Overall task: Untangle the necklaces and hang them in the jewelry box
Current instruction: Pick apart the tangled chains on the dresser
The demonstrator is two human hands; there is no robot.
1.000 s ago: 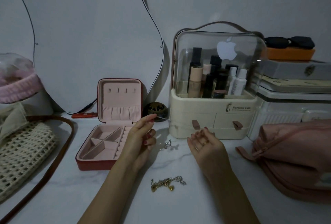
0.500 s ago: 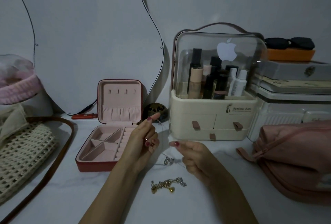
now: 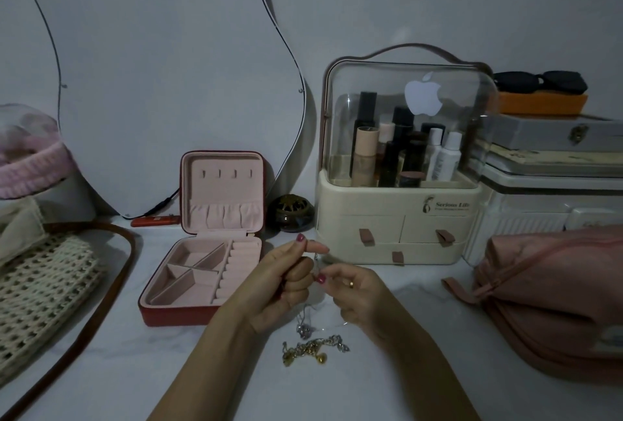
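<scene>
So far, your left hand point(image 3: 283, 277) and right hand point(image 3: 357, 289) each pinch the thin silver necklace point(image 3: 305, 328), lifted off the white tabletop; the gold-and-silver chain tangle point(image 3: 312, 351) lies below. No hook in the open pink-lined red jewelry box point(image 3: 205, 252) holds anything.

Home vanity: mirror point(image 3: 161, 83), cosmetics organizer point(image 3: 401, 184)

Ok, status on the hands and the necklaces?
Left hand and right hand pinch a thin chain. Gold chain on table. Jewelry box open, hooks bare.
</scene>
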